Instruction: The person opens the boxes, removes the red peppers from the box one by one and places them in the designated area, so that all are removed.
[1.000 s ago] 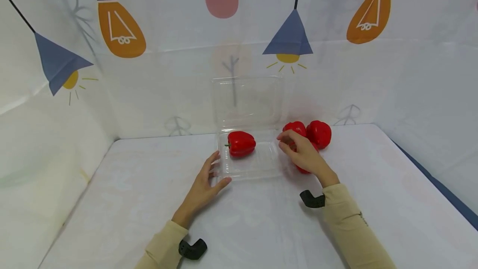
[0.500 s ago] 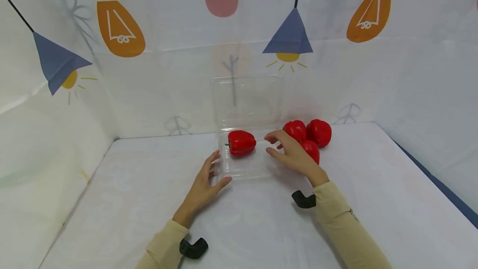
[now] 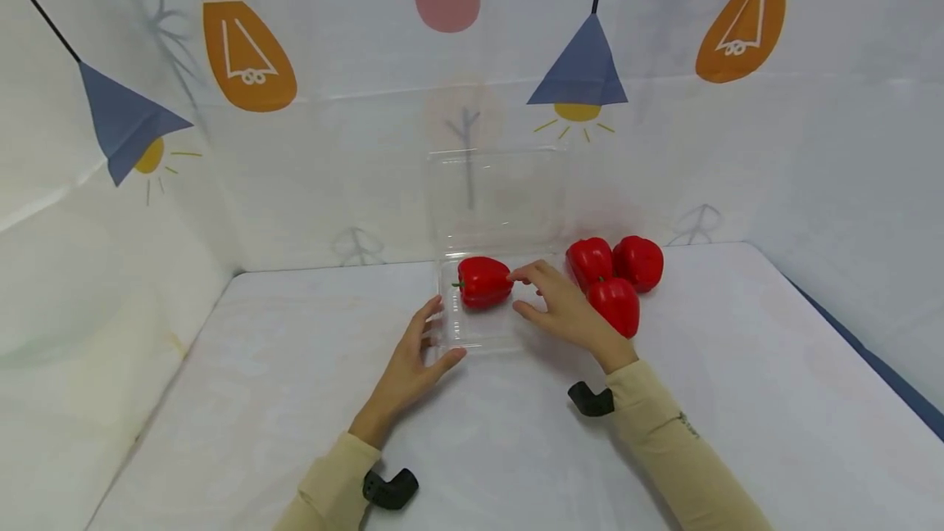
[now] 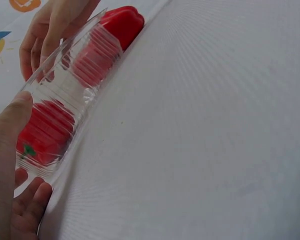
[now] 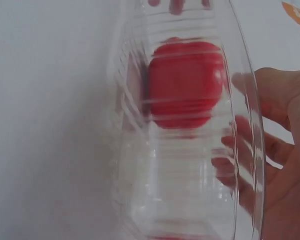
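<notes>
A clear plastic clamshell box (image 3: 490, 336) stands with its lid (image 3: 501, 203) raised at the back. Inside lies one red bell pepper (image 3: 483, 283) on its side, green stem pointing left. My left hand (image 3: 404, 371) rests at the box's front left corner, thumb at the front rim and fingers spread along the side. Over the right part of the box is my right hand (image 3: 564, 306), holding nothing, its fingertips right by the pepper. In the right wrist view, the pepper (image 5: 185, 85) shows through the clear wall, with the right hand (image 5: 287, 150) above the rim.
Three more red bell peppers (image 3: 615, 306) sit clustered just right of the box, near the table's back edge. Behind the white table (image 3: 501, 449) hangs a white curtain (image 3: 332, 170) printed with lamps and bulbs. Each sleeve carries a black wrist mount (image 3: 391, 488).
My right hand has moved left, from in front of the three loose peppers to over the box beside the pepper inside. The left hand stays at the corner.
</notes>
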The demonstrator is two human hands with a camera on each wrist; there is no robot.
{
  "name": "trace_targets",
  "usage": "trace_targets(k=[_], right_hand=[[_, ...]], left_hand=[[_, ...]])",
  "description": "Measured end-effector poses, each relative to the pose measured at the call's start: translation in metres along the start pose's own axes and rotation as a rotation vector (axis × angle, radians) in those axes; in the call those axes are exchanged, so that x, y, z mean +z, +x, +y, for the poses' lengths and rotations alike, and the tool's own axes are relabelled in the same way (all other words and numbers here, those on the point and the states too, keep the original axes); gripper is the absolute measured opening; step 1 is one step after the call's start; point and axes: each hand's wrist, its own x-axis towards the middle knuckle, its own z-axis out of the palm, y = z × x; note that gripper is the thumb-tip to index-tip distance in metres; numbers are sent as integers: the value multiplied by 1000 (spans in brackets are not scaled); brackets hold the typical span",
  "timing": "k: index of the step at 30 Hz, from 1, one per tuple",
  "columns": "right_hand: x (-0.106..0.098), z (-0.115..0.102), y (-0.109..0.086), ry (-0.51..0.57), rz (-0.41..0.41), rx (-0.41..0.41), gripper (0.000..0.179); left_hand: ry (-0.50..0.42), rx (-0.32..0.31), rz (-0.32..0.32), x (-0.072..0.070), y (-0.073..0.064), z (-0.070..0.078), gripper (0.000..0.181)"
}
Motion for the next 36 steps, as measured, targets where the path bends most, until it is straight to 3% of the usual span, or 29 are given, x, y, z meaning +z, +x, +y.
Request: trace_targets(k=[7,36], right_hand=[[7,-11,7,-98,-1,-44,45],[39,-17,37,-224,15,-99,72]], left_hand=[[-15,19,7,0,1,-1,81],[-31,37,0,-1,0,-2,81]])
